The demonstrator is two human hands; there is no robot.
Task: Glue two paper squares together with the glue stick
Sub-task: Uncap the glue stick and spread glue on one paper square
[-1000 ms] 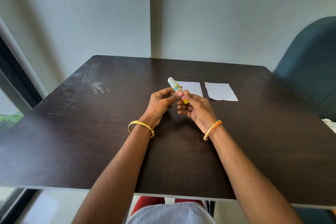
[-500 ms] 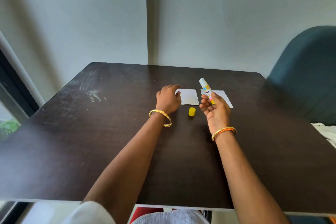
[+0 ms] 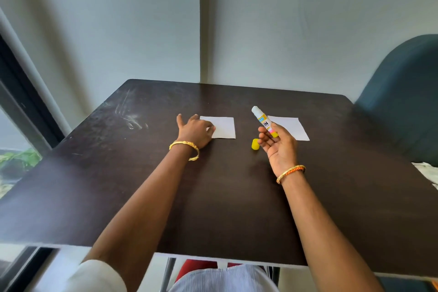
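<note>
Two white paper squares lie flat on the dark table (image 3: 142, 197). My left hand (image 3: 195, 131) rests on the left edge of the left paper square (image 3: 225, 127), thumb on the sheet, fingers spread on the wood. The right paper square (image 3: 290, 127) lies partly behind my right hand (image 3: 278, 147). That hand holds the uncapped glue stick (image 3: 263, 119) above the table, tilted, its white tip up and to the left. The yellow cap (image 3: 255, 144) lies on the table between my hands.
A dark teal chair back (image 3: 403, 106) stands at the table's right side. A window frame (image 3: 21, 106) runs along the left, and a grey wall (image 3: 260, 31) is right behind the table's far edge. White cloth (image 3: 426, 173) shows at the right edge.
The cap came off the glue stick and now lies on the table. My left hand moved to the left square; my right hand carried the stick rightward.
</note>
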